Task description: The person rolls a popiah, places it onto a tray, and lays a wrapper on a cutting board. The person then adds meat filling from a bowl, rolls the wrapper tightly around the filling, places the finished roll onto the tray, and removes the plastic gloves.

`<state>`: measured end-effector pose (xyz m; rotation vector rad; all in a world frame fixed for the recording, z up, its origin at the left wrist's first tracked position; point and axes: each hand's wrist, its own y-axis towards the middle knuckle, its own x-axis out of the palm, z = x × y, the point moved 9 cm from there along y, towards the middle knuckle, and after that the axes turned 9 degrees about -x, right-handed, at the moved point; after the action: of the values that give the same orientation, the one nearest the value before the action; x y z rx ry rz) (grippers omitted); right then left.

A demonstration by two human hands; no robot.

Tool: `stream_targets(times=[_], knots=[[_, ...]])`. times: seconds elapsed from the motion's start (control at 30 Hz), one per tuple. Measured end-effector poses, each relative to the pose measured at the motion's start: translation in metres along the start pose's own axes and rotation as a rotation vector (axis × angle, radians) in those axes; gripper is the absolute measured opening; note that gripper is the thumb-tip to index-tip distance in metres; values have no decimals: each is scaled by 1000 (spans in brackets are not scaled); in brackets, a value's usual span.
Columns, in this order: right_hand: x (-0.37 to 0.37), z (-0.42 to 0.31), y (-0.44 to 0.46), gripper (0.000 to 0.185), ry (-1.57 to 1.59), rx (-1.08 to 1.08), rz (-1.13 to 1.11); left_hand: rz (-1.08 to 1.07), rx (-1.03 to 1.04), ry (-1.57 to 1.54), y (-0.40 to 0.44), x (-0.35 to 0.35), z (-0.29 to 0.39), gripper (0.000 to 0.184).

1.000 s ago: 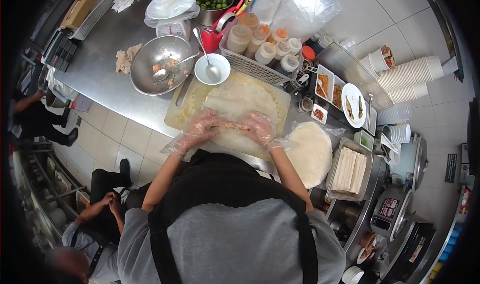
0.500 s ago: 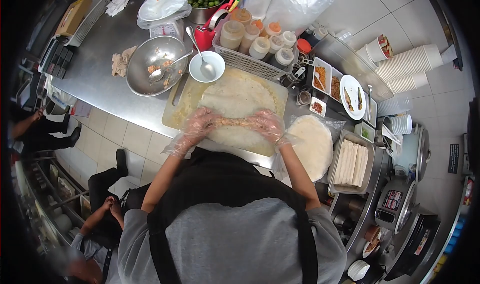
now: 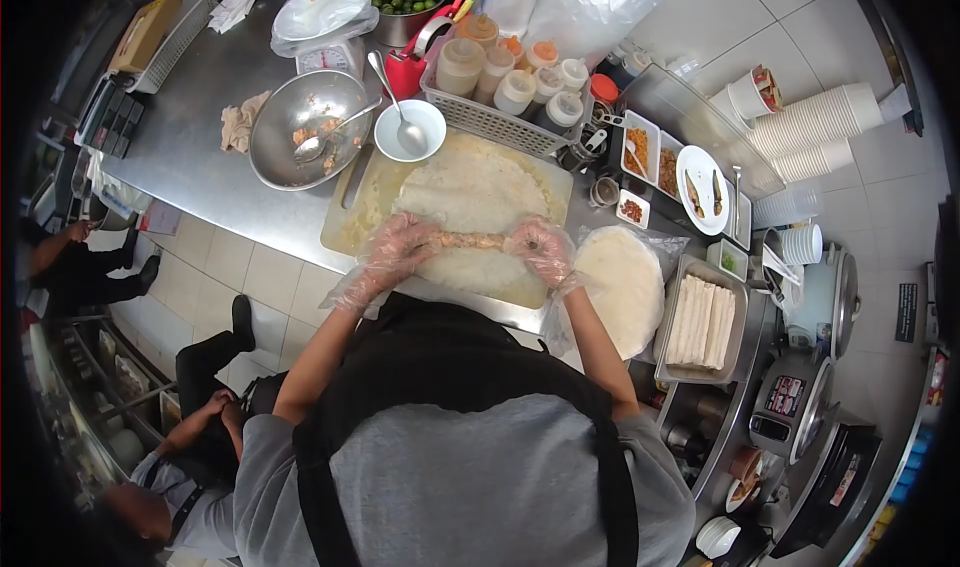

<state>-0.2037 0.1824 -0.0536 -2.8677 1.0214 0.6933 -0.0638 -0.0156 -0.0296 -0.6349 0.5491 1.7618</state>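
A thin log of pinkish ground filling [image 3: 471, 240] lies across a round, pale wrapper sheet [image 3: 478, 183] on the cutting board [image 3: 341, 229]. Clear plastic gloves cover both hands. My left hand [image 3: 403, 242] is closed, its fingertips curled around the log's left end. At the right end, my right hand [image 3: 541, 248] is bent inward with its fingers closed on the filling. Part of the wrapper shows between my wrists, below the log. Beyond the board are a steel mixing bowl [image 3: 277, 132] with filling scraps and a spoon, and a white bowl [image 3: 424, 149] holding another spoon.
Right of the board lies a stack of round wrappers [image 3: 622, 292], beside a metal tray [image 3: 697, 375] of finished rolls. A basket [image 3: 497, 128] of squeeze bottles stands behind the board. A seated person [image 3: 190, 457] is at the lower left, another person's legs farther back.
The fingers of my right hand have shifted slightly outward along the log, showing more of its right end. My left hand stays at the left end.
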Motion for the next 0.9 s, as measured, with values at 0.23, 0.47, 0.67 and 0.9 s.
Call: stream_targets(times=[0.23, 0.47, 0.67, 0.9], knots=[[13, -34, 7, 33, -361, -316, -13, 49, 73, 51, 3, 13, -3, 44], [19, -27, 9, 35, -396, -332, -32, 0, 99, 88, 4, 10, 4, 46], [36, -63, 21, 39, -697, -330, -197, 22, 86, 60, 6, 2, 10, 42], [64, -72, 33, 32, -819, -347, -193, -20, 18, 113, 0, -8, 2, 46]])
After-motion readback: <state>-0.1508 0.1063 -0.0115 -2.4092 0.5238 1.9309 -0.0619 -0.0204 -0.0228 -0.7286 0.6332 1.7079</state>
